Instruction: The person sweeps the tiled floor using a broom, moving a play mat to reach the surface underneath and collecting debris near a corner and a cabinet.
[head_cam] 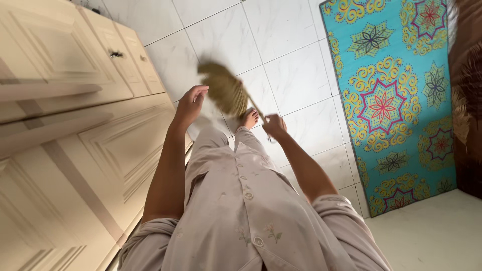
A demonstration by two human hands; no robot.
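Observation:
My right hand point(275, 125) grips the thin handle of a straw hand broom point(224, 89). Its blurred bristle head hangs over the white tiled floor point(281, 55), just ahead of my bare foot point(249, 119). My left hand point(191, 104) is raised beside the bristles with fingers loosely curled and nothing in it, close to the cream cabinet doors point(90, 145). I am wearing a pale buttoned garment with small flower prints.
Cream panelled cabinets point(60, 60) with small dark knobs run along the left. A turquoise patterned mat point(391, 100) lies on the tiles to the right, with a brown furry thing point(467, 90) at the far right edge.

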